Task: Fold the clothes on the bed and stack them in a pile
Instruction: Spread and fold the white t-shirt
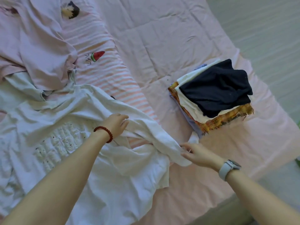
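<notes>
Pink quilted bedding point(162, 38) covers the bed and serves as the work surface. Landmark: the stack of folded clothes point(214, 95), with a dark garment point(215, 90) on top, cream and plaid layers beneath.

The white T-shirt point(68, 143) lies spread to the left of the stack, crumpled, with raised white lettering on its front. One sleeve point(164, 140) extends toward the stack's near-left corner. The right hand point(197, 154), just below that corner, pinches the sleeve end between thumb and fingertips, probably to draw it taut for folding. The left hand point(116, 125), farther left of the stack, rests at the shoulder fold with fingers curled onto the cloth; whether they actually grip it cannot be determined. It likely anchors the body while the sleeve is positioned.

Beyond the shirt, up and left of the stack, a striped top point(103, 73) and a pale pink garment point(42, 51) remain unfolded.
</notes>
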